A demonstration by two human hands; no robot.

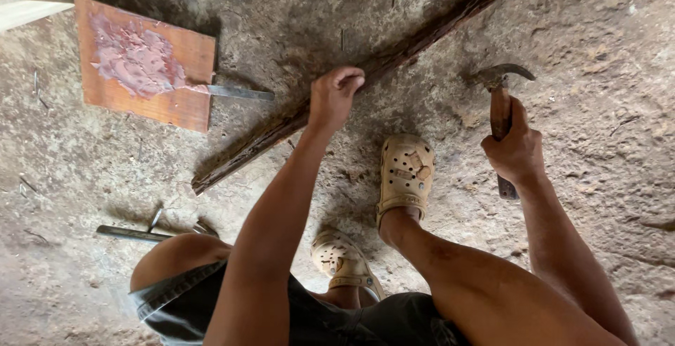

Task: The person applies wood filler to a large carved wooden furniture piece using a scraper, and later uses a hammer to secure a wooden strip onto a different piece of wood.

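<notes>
My left hand (333,96) grips the edge of a long dark weathered wooden strip (246,149) that lies diagonally on the concrete floor, from lower left up to the top right. My right hand (517,150) holds a claw hammer (500,100) by its wooden handle, the metal head raised above the floor to the right of the strip. I am crouched, with my knees and beige perforated clogs (406,174) just below the strip.
An orange-brown board (184,103) smeared with pink putty lies at the upper left, with a putty knife (235,92) resting on its right edge. A metal rod (130,233) and loose nails lie on the floor at lower left. A pale plank end shows in the top-left corner.
</notes>
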